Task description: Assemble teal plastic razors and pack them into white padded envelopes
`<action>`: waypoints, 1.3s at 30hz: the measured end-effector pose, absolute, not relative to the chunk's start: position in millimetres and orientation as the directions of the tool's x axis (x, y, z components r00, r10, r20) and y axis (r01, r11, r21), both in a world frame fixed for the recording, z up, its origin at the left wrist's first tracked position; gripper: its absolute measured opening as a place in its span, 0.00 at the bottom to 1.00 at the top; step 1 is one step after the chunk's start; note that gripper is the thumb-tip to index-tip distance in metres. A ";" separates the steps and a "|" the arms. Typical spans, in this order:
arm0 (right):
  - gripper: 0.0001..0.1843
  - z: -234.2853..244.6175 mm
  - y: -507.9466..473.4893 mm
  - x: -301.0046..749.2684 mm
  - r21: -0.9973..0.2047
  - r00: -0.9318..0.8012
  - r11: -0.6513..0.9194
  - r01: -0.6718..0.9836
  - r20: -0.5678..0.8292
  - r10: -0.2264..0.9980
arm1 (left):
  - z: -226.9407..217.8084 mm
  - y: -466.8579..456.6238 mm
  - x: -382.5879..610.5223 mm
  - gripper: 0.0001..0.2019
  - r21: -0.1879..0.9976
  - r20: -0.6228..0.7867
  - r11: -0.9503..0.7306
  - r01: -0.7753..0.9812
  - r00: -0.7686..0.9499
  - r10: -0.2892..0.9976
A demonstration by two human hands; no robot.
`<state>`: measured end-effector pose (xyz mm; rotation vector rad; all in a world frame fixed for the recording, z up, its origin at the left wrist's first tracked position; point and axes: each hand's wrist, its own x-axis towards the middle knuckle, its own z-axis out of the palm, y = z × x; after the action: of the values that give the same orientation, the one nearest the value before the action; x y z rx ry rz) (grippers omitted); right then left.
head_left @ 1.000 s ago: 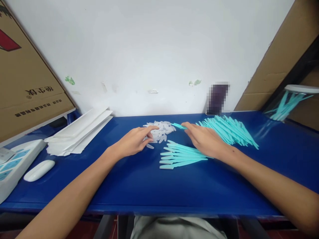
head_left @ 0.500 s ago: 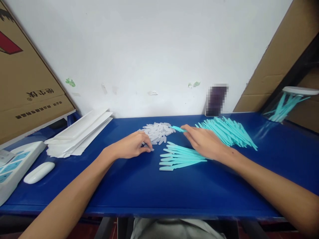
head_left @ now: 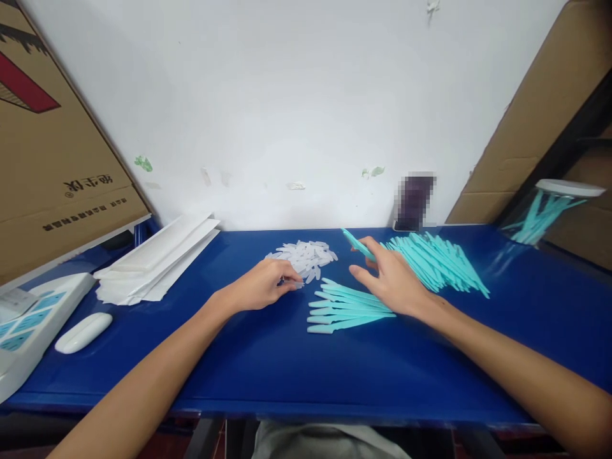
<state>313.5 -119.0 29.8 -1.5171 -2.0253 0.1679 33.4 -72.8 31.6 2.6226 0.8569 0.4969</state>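
1. The white heap (head_left: 308, 255) was made of small, slim, translucent-looking slips with rounded ends; they overlapped loosely on the smooth, glossy blue table (head_left: 268, 370).
2. On the near side of the heap and slightly to its right lay the fanned sticks (head_left: 335, 311); they were flat, turquoise and plastic-looking, each long and narrow with a small step near its left end.
3. Farther right of the heap was the stick pile (head_left: 437, 262); similar turquoise pieces were crowded together there.
4. Well left of the heap, long, flat, papery white sleeves (head_left: 155, 258) were stacked, rough at their near edges.
5. The left hand (head_left: 268, 282) was at the heap's near edge; thumb and fingertips were pressed together, pinching a pale slip (head_left: 299, 284).
6. The right hand (head_left: 394, 277) was right of the heap; its thumb was spread from the forefinger, while a turquoise stick (head_left: 356, 244) slanted upward, held among the fingers.
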 end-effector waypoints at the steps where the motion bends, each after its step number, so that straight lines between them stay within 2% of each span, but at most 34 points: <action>1: 0.19 28.8 -120.4 311.3 -0.486 -0.178 0.362 0.795 0.385 0.906 | 31.6 -73.2 34.5 0.11 0.428 0.255 -0.756 0.495 0.736 0.627; 4: 0.18 25.9 -124.2 303.5 -0.635 -0.192 0.381 0.672 0.348 0.918 | 30.2 -76.3 40.4 0.12 0.565 0.358 -0.688 0.455 0.616 0.701; 7: 0.18 24.9 -128.6 293.7 -0.760 -0.257 0.390 0.520 0.296 0.920 | 27.3 -83.7 51.6 0.13 0.725 0.380 -0.594 0.348 0.517 0.767; 11: 0.21 26.1 -134.1 281.7 -0.832 -0.337 0.397 0.389 0.272 0.901 | 25.4 -98.9 69.5 0.11 0.806 0.358 -0.539 0.244 0.525 0.772; 15: 0.18 25.0 -134.5 278.9 -0.792 -0.265 0.438 0.426 0.354 0.897 | 24.9 -109.7 80.4 0.10 0.836 0.354 -0.518 0.180 0.545 0.760; 20: 0.18 20.9 -130.7 281.7 -0.764 -0.193 0.469 0.443 0.430 0.882 | 21.4 -110.4 83.5 0.15 0.863 0.363 -0.490 0.123 0.524 0.771; 28: 0.16 22.2 -126.8 284.3 -0.835 -0.160 0.420 0.356 0.388 0.908 | 14.0 -105.7 79.4 0.19 0.846 0.416 -0.522 0.107 0.479 0.773; 31: 0.17 24.4 -123.4 289.2 -0.908 -0.100 0.358 0.216 0.344 0.934 | 11.7 -99.8 74.7 0.20 0.815 0.456 -0.563 0.132 0.452 0.766; 35: 0.21 24.5 -121.1 291.5 -0.983 -0.111 0.179 -0.043 0.183 0.977 | 10.7 -95.4 72.5 0.16 0.792 0.516 -0.597 0.127 0.385 0.765; 39: 0.23 21.4 -123.0 286.4 -0.984 -0.190 0.108 -0.140 0.134 0.973 | 12.8 -99.0 78.4 0.09 0.817 0.545 -0.575 0.041 0.271 0.793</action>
<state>286.4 -123.0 21.4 -0.9223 -1.3106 1.3184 78.4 -99.0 12.8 1.8422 0.7556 1.3645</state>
